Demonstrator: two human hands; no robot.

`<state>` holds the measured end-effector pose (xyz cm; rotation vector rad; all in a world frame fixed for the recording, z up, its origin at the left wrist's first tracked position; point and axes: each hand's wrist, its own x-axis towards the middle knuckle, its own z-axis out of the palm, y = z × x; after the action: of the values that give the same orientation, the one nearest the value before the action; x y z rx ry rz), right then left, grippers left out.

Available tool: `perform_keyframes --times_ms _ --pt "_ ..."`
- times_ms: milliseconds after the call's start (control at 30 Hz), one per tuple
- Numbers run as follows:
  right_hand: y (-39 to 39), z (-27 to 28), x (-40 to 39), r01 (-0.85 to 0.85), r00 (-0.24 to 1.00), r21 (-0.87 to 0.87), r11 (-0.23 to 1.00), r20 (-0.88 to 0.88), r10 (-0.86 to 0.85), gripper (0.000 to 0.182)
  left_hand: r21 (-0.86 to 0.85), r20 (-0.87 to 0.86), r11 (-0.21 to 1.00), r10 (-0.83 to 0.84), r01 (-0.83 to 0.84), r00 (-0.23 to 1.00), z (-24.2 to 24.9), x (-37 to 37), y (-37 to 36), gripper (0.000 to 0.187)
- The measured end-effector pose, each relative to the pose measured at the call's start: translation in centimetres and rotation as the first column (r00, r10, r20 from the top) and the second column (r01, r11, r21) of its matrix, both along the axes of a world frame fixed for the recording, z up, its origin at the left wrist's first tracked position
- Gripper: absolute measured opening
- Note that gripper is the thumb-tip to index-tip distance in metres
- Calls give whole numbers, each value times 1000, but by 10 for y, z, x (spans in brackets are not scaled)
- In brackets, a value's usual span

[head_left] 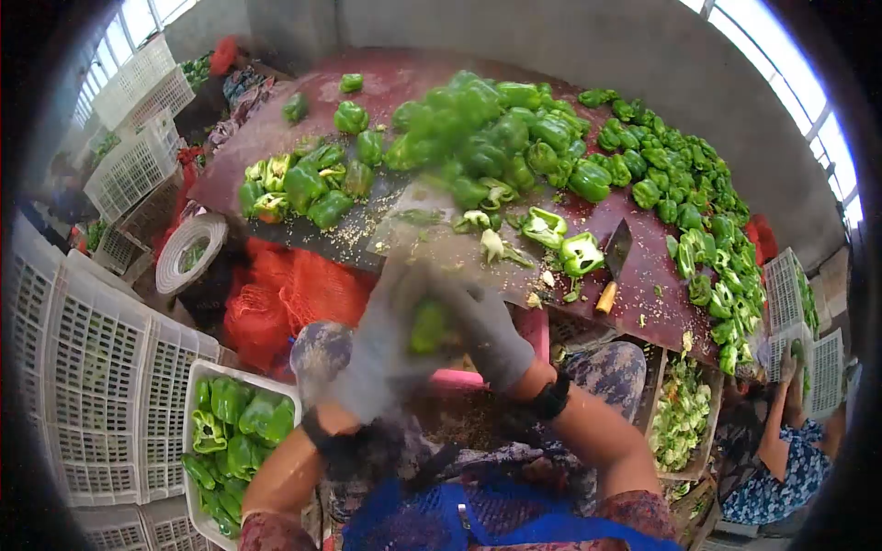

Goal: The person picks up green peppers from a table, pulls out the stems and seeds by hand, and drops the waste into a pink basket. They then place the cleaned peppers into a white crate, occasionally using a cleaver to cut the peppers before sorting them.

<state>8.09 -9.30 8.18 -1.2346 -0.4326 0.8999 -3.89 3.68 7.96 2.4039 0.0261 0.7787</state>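
Observation:
In grey gloves, my left hand and my right hand come together over my lap. A green bell pepper is between them, with the fingers of both hands curled around it; a smear on the lens blurs this area. Just beyond, on the dark red table, lie a cut pepper half and another opened pepper. Pale pepper cores and loose seeds are scattered near them. A knife with a yellow handle rests to their right, blade pointing away.
A large heap of whole peppers covers the table's middle, and more peppers spread along its right. A white crate of peppers stands at my left, beside red mesh bags. Cores fill a box at right. A co-worker's arm is far right.

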Motion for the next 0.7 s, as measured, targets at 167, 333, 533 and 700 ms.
perform_keyframes --times_ms 167,333,533,700 --pt "-27 13 -9 -125 908 76 989 410 83 46 -834 -22 551 13 -26 1000 -9 9 -18 55" --pt "-21 -6 -9 -337 847 -26 941 427 315 54 -981 4 192 -112 25 994 -21 -6 -22 35" --pt "-21 -17 -11 -253 360 -174 951 896 260 49 -674 153 732 13 95 988 -50 -18 -29 36" --pt "-29 -25 -32 20 265 -125 992 957 116 37 -995 69 -82 -72 63 995 -50 -7 -32 37"
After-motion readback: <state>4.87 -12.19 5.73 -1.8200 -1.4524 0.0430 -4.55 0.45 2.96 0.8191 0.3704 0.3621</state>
